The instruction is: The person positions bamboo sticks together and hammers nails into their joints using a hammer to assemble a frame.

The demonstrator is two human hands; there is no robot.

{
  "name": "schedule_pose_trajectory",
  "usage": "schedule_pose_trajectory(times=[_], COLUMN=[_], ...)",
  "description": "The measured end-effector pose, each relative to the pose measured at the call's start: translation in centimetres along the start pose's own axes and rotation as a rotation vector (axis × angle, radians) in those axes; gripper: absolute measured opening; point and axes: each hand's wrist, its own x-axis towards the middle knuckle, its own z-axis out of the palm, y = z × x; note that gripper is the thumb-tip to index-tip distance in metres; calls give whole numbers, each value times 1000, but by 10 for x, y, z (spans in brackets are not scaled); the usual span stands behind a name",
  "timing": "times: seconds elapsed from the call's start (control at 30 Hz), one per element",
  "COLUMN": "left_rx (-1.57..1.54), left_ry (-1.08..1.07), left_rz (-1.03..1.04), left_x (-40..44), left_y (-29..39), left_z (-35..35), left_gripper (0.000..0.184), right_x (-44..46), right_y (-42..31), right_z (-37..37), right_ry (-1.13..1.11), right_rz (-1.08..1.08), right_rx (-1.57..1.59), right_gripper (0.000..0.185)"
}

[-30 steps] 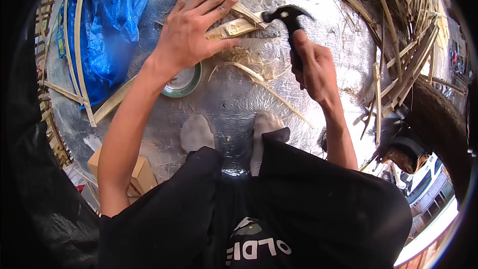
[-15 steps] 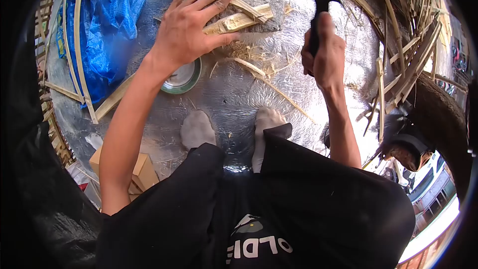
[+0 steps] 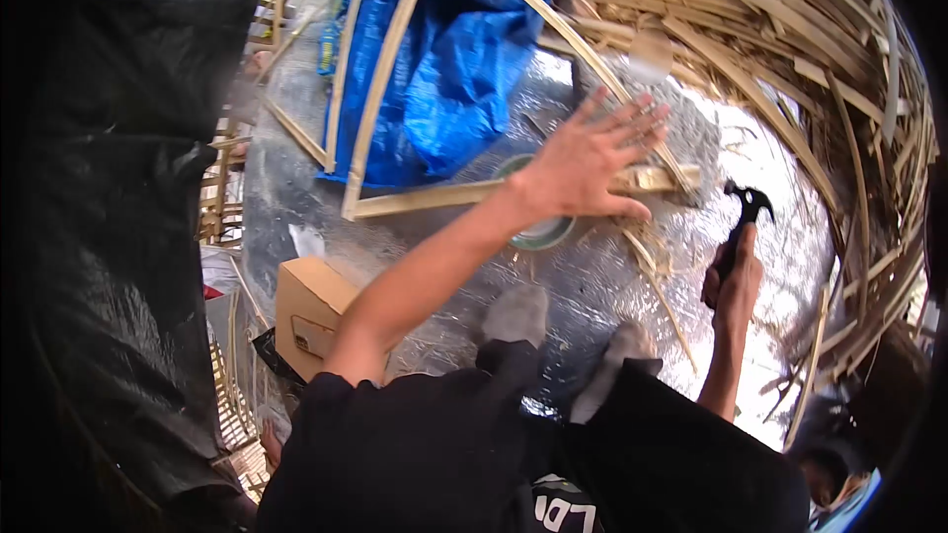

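My left hand point(image 3: 591, 166) lies with fingers spread over thin wooden strips, palm down. Beneath it, a short wooden piece point(image 3: 676, 178) meets a long pale strip point(image 3: 595, 61) at an angle on a rough grey concrete block point(image 3: 699, 128). Whether the palm presses on the wood cannot be made out. Off to the right, my right hand point(image 3: 736, 281) is wrapped round the dark handle of a claw hammer point(image 3: 752, 200), its black head raised beside the block. Partly covered by my left hand and wrist is a round white and green item point(image 3: 543, 235).
A blue tarp point(image 3: 449, 89) with wooden strips across it lies at upper left. Many split wood strips point(image 3: 790, 69) are heaped along the right. A cardboard box point(image 3: 308, 311) stands near my left elbow. Shavings and a loose strip point(image 3: 667, 311) lie on the shiny floor sheet point(image 3: 444, 271).
The view has swung left, so the scene sits further right and lower. My left hand is still spread over the strips, and the hammer remains in my right hand.
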Motion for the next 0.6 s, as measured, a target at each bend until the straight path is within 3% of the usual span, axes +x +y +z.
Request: schedule_pose_trajectory(times=[0.03, 0.1, 0.2, 0.27, 0.33, 0.4, 0.43, 0.53, 0.6], left_rx=[46, 130, 177, 430, 345, -122, -284, -317, -343], left_ry=[17, 102, 487, 613, 637, 537, 699, 676, 582], left_rz=[-6, -216, -857, -1234, -1387, -1338, -1243, -1274, -1171], left_x=[-3, -1, -25, -64, -103, -127, -124, -111, -111], left_y=[-3, -5, -66, -130, -188, -217, -217, -186, -184], left_z=[-17, -41, -86, -93, -99, -113, -105, -116, -116], left_gripper=[96, 100, 101, 102, 88, 76, 83, 82, 85], right_x=[2, -1, 0, 1, -2, -15, -15, -13, -10], right_y=[13, 31, 62, 80, 80, 69, 71, 77, 82], right_z=[-5, -11, -25, -35, -40, -42, -44, -48, -52], right_ry=[11, 37, 11, 20, 42, 32, 46, 35, 18], right_rz=[17, 6, 84, 65, 42, 96, 116, 97, 98], right_rx=[59, 113, 154, 168, 186, 151, 149, 160, 171], right_gripper=[72, 72, 67, 68, 69, 70, 69, 68, 69])
